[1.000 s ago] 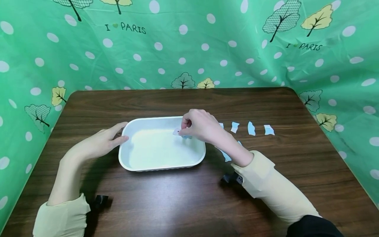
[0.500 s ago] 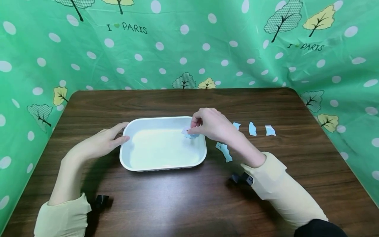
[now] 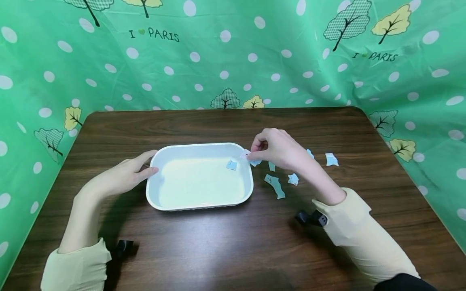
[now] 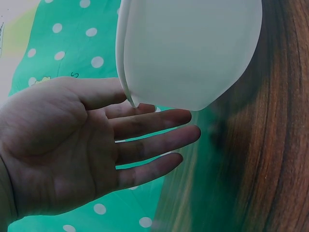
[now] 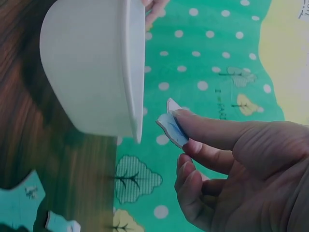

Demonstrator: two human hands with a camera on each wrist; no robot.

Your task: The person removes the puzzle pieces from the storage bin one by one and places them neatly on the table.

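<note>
A white rectangular tray (image 3: 199, 197) stands on the brown table with one small blue paper piece (image 3: 231, 165) inside, toward its right end. At the tray's left end my left hand (image 3: 125, 173) grips the rim, thumb (image 4: 104, 93) over the edge and fingers spread on the outer side. My right hand (image 3: 282, 149) is raised at the tray's right rim, pinching a torn blue-and-white paper piece (image 5: 175, 129) between thumb and forefinger. In the right wrist view, the held piece shows a blue face and a pale corner. The other fingers are curled below it.
Several torn blue pieces lie right of the tray, among them a long curved piece (image 3: 275, 186), a small jagged piece (image 3: 293, 179) and a squarish piece (image 3: 331, 159). A green dotted curtain (image 3: 225, 60) hangs behind the table (image 3: 204, 250).
My right hand has moved right, from over the inside of the tray to its right rim, with a paper piece still pinched. One blue piece inside the tray is now uncovered. My left hand stays put.
</note>
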